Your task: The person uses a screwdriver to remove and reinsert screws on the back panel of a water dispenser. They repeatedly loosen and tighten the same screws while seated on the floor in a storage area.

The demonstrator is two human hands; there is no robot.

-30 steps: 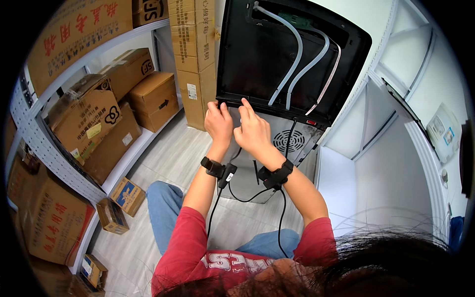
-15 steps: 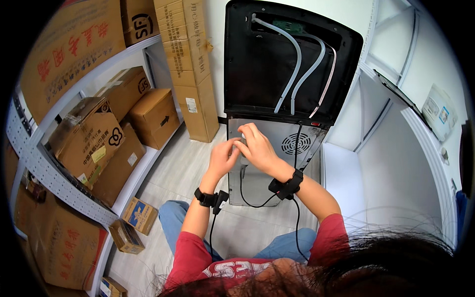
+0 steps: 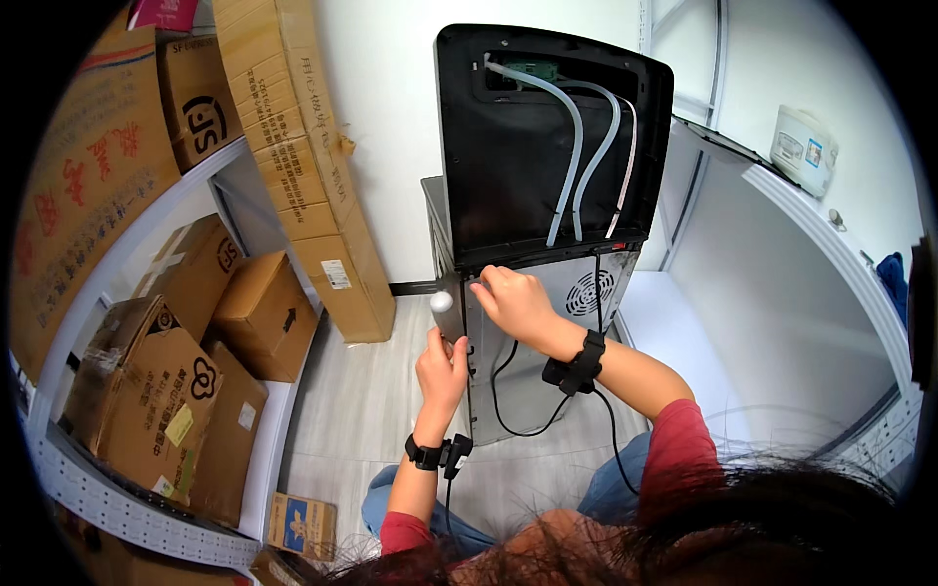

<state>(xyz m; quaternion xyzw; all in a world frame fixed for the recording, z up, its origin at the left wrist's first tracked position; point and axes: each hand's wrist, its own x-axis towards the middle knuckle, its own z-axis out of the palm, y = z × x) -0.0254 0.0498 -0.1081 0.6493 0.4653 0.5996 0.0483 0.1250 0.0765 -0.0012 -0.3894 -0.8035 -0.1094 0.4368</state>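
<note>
In front of me stands a tall grey metal appliance [image 3: 542, 391] with a vent grille on its back. Its black cover [image 3: 547, 156] is upright on top, with clear tubes [image 3: 575, 146] hanging across the inner side. My right hand [image 3: 518, 308] is at the upper left corner of the metal back, fingers bent and closed; what they hold, if anything, is hidden. Lower, my left hand [image 3: 442, 376] is beside the back's left edge, fingers curled, contents hidden too. A white round knob [image 3: 442, 302] shows on the left side of the appliance, above my left hand.
Cardboard boxes [image 3: 147, 400] fill the shelves at left. A tall narrow carton [image 3: 303, 166] leans against the wall behind. Small boxes [image 3: 303, 525] lie on the floor at lower left. White shelving [image 3: 782, 254] curves along the right, a pale container [image 3: 804, 151] on top. Black cables hang from both wrist straps.
My hands were together at the upper left of the metal back; now they are apart, the left one lower. The view has shifted, and the white knob has come into sight.
</note>
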